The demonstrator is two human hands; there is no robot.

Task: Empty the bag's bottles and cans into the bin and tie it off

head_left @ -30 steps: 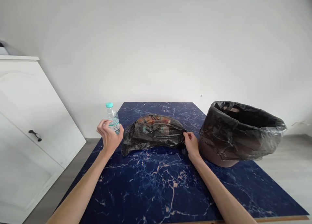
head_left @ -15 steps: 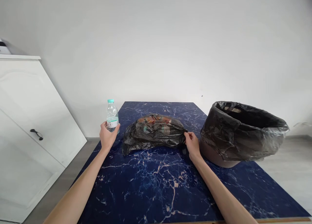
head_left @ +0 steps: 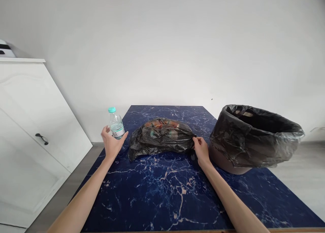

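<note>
A clear water bottle [head_left: 116, 122] with a turquoise cap and a white-and-turquoise label leans slightly left in view, by the table's left edge. Around its lower part my left hand [head_left: 113, 143] is open, with small gaps between the bottle and both thumb and fingers. The hand hides where the base rests. Mid-table lies a bulging black plastic bag [head_left: 162, 140]; items with red-brown, white and green patches show faintly through its thin film. At its gathered right end, my right hand [head_left: 201, 148] pinches the plastic.
Right of my right hand stands a brownish bin [head_left: 233, 167] lined with a black bag [head_left: 254, 143] folded over its rim. The blue marbled table [head_left: 162, 199] reaches toward the pale wall [head_left: 162, 50]. A white cabinet [head_left: 30, 124] with a dark handle is at left.
The bottle's cap has come down and left, so the bottle now leans left. My left hand's fingers have spread away from it. My right hand stays pinched on the bag.
</note>
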